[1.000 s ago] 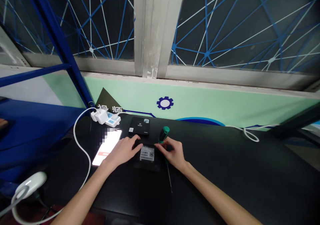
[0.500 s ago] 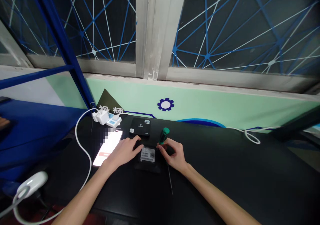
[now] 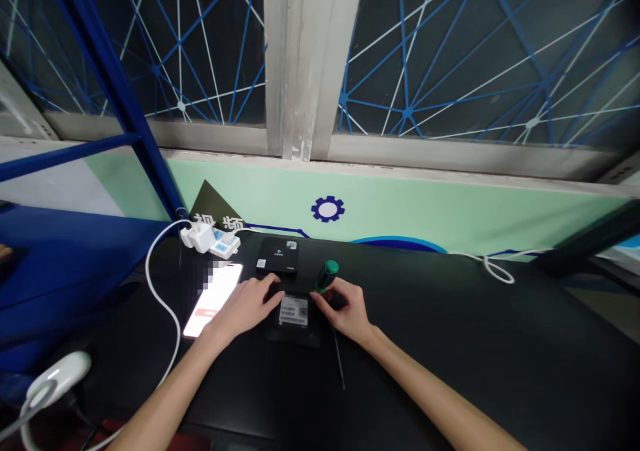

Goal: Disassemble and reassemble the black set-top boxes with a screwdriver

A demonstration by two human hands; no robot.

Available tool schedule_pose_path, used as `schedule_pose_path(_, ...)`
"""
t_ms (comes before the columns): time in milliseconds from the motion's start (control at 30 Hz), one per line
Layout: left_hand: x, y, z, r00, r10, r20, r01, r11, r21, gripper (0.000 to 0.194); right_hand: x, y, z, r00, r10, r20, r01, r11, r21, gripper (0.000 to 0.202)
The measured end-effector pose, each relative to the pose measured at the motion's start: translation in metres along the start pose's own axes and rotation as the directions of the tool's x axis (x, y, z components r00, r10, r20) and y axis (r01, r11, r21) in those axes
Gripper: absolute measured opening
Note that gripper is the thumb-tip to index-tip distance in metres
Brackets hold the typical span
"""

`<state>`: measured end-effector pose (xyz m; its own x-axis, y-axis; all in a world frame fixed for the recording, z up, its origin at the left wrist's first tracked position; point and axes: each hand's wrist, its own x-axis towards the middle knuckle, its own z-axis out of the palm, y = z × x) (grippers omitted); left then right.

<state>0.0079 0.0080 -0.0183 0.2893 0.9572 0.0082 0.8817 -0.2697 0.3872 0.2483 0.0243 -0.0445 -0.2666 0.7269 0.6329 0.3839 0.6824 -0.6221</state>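
Note:
A black box with a white printed label lies on the black tabletop between my hands. My left hand grips its left side, the thumb by the label and the index finger at the far corner. At the right side of the box, my right hand is closed around a green-and-black screwdriver. Its handle rises above my fingers, and its tip is hidden. A thin dark rod shows on the near side of this hand; whether it belongs to the screwdriver I cannot tell.
A second black box lies behind my hands. To the left are a lit phone, a white power strip with a plug, and a white cable. A white rounded device is at lower left. Another cable lies far right.
The view has shifted slightly. My hands stay at the box in nearly the same pose, the screwdriver still in my right hand.

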Motion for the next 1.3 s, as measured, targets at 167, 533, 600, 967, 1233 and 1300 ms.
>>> schedule_pose_path(167, -0.0005, 0.0005, -0.0008, 1.000, 0.000, -0.003, 0.000, 1.000, -0.008, 0.039, -0.0010, 0.0014, 0.0005, 1.000, 0.003, 0.006, -0.003, 1.000, -0.001, 0.023)
schedule_pose_path(533, -0.0003, 0.0021, -0.0016, 1.000, -0.003, 0.002, 0.003, 1.000, -0.009, 0.038, -0.0010, 0.0032, 0.0011, 1.000, 0.022, 0.010, -0.022, 1.000, 0.000, 0.023)
schedule_pose_path(600, -0.0008, 0.0031, -0.0027, 1.000, -0.005, 0.006, 0.005, 1.000, -0.007, 0.038, -0.0018, 0.0034, 0.0005, 1.000, 0.024, 0.008, -0.024, 1.000, 0.000, 0.019)
schedule_pose_path(967, -0.0007, -0.0005, -0.0005, 1.000, 0.001, 0.003, -0.001, 1.000, 0.006, 0.038, -0.0018, 0.0038, -0.0020, 0.998, -0.041, 0.038, 0.040, 0.999, 0.032, 0.012)
schedule_pose_path(1233, -0.0012, -0.0010, -0.0009, 1.000, 0.005, 0.006, -0.005, 1.000, 0.005, 0.039, -0.0015, 0.0031, -0.0010, 1.000, 0.000, 0.025, 0.000, 1.000, -0.002, 0.021)
schedule_pose_path(1300, -0.0014, -0.0011, -0.0006, 1.000, 0.008, 0.010, -0.008, 1.000, 0.005, 0.039, -0.0017, 0.0038, -0.0009, 1.000, -0.001, 0.027, 0.001, 1.000, -0.004, 0.021)
